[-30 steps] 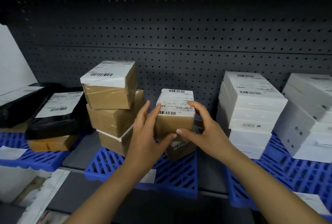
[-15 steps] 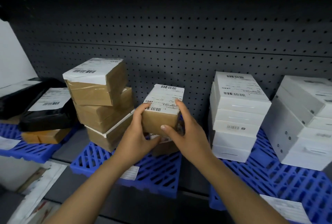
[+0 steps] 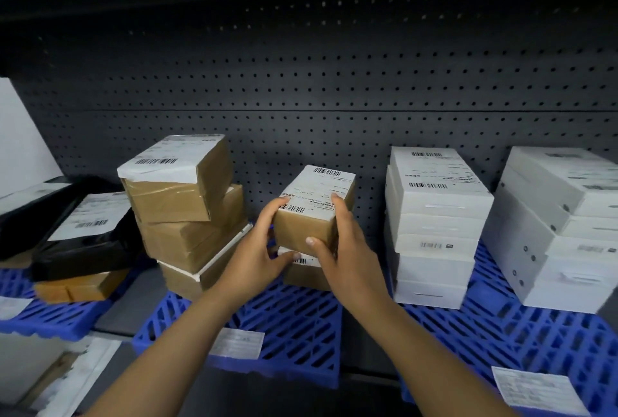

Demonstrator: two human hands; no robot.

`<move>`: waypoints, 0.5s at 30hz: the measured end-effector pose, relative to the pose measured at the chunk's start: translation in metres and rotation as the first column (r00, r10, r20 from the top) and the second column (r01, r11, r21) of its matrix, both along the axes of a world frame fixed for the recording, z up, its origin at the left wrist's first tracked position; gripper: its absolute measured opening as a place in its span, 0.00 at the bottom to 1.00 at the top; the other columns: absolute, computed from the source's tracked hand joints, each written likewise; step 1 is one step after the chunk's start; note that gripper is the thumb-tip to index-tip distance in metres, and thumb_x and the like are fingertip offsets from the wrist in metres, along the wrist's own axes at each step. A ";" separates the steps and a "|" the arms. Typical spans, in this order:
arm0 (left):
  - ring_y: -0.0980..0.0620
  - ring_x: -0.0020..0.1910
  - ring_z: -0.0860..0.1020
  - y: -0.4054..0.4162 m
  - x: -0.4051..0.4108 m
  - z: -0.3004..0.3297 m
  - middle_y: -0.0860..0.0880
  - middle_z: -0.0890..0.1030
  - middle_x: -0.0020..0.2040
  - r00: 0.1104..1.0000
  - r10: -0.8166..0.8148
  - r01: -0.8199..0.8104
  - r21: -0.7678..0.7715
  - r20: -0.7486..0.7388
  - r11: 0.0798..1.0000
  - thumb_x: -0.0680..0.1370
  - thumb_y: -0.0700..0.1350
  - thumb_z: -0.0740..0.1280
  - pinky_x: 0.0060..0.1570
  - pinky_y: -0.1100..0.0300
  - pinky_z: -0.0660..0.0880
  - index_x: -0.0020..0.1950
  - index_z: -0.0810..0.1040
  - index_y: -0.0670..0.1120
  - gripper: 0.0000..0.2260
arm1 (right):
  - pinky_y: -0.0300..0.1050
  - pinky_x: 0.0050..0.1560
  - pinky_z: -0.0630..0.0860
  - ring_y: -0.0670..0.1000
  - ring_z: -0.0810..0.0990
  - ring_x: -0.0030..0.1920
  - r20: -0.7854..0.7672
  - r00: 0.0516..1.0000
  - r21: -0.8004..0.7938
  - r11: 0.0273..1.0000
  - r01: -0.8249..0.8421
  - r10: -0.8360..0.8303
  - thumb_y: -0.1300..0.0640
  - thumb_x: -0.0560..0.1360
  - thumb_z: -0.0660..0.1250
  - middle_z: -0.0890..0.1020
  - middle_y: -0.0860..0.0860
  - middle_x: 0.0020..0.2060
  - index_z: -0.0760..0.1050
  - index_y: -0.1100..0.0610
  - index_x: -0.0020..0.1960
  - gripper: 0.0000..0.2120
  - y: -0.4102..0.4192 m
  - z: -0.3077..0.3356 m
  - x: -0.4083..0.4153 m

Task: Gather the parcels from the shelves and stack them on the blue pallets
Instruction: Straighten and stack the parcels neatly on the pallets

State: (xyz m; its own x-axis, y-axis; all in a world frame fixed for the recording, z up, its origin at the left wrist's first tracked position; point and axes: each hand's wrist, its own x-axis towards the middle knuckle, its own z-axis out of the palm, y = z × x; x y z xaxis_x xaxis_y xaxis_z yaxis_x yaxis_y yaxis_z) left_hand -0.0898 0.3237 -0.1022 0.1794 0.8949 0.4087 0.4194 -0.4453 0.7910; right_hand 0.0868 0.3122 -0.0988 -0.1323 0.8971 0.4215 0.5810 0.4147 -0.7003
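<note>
Two hands: left hand (image 3: 259, 249) and right hand (image 3: 344, 246) grip the small brown parcel (image 3: 312, 212) from either side, fingertips curled over its label, thumbs against its front.
Parcel position: atop a lower brown box (image 3: 306, 274) on the middle blue pallet (image 3: 287, 326), between the tilted brown stack (image 3: 187, 212) and the white box stack (image 3: 434, 229).
Just changed: a second ago the fingers were spread wide; now they wrap closer and the parcel sits lower on the box.
Meaning: likely being squared into place, this stacking step nearly finished.
Hidden: contact between parcel and lower box is covered by the hands; label text is unreadable; the black mailer bags (image 3: 67, 229) at left are cut off.
</note>
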 end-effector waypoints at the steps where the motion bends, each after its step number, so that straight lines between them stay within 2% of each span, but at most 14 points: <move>1: 0.60 0.61 0.74 0.001 0.001 0.000 0.67 0.65 0.65 1.000 0.017 -0.016 0.023 -0.026 1.000 0.72 0.39 0.74 0.50 0.69 0.75 0.69 0.58 0.69 0.39 | 0.47 0.54 0.76 0.52 0.74 0.62 -0.010 1.000 -0.012 1.000 -0.004 0.004 0.43 0.78 0.59 0.60 0.48 0.74 0.41 0.34 0.73 0.33 0.001 0.001 0.000; 4: 0.67 0.57 0.72 0.003 0.001 -0.002 0.73 0.62 0.61 0.994 0.059 -0.050 0.104 -0.088 0.993 0.72 0.41 0.75 0.48 0.73 0.73 0.67 0.54 0.73 0.41 | 0.49 0.58 0.75 0.50 0.74 0.63 -0.041 0.998 -0.068 0.996 -0.053 0.050 0.44 0.78 0.61 0.66 0.48 0.72 0.40 0.32 0.72 0.34 0.009 0.004 0.003; 7: 0.67 0.57 0.72 0.009 0.000 -0.005 0.66 0.66 0.64 0.991 0.070 -0.053 0.145 -0.114 0.988 0.72 0.41 0.74 0.49 0.73 0.74 0.68 0.53 0.73 0.41 | 0.50 0.58 0.75 0.51 0.77 0.59 -0.026 0.997 -0.151 0.986 -0.071 0.068 0.44 0.78 0.61 0.72 0.49 0.68 0.39 0.31 0.71 0.35 0.016 0.011 0.008; 9: 0.60 0.63 0.72 0.014 -0.001 -0.006 0.59 0.66 0.69 0.990 0.060 -0.040 0.158 -0.126 0.987 0.73 0.40 0.74 0.55 0.65 0.76 0.71 0.54 0.70 0.41 | 0.50 0.56 0.76 0.50 0.79 0.55 -0.002 0.998 -0.176 0.983 -0.054 0.055 0.44 0.78 0.61 0.75 0.49 0.65 0.37 0.32 0.72 0.36 0.018 0.014 0.010; 11: 0.57 0.66 0.71 0.020 -0.003 -0.008 0.57 0.66 0.72 0.988 0.057 -0.035 0.148 -0.146 0.988 0.73 0.41 0.73 0.59 0.55 0.76 0.73 0.54 0.68 0.40 | 0.49 0.56 0.76 0.49 0.79 0.55 -0.005 0.999 -0.190 0.981 -0.035 0.035 0.45 0.79 0.60 0.75 0.48 0.64 0.35 0.34 0.73 0.37 0.018 0.016 0.011; 13: 0.57 0.66 0.70 0.024 -0.004 -0.010 0.56 0.65 0.73 0.987 0.044 -0.021 0.144 -0.152 0.989 0.74 0.41 0.73 0.60 0.51 0.75 0.74 0.53 0.67 0.40 | 0.49 0.57 0.76 0.50 0.79 0.56 -0.022 0.999 -0.189 0.981 -0.028 0.024 0.46 0.79 0.61 0.76 0.49 0.63 0.32 0.33 0.72 0.39 0.019 0.017 0.010; 15: 0.58 0.66 0.70 0.026 -0.004 -0.011 0.55 0.65 0.73 0.987 0.029 -0.005 0.155 -0.156 0.988 0.74 0.41 0.72 0.60 0.52 0.76 0.74 0.53 0.67 0.40 | 0.49 0.54 0.77 0.50 0.80 0.51 -0.005 1.000 -0.162 0.987 0.000 -0.001 0.46 0.79 0.60 0.79 0.49 0.57 0.29 0.32 0.70 0.39 0.020 0.017 0.009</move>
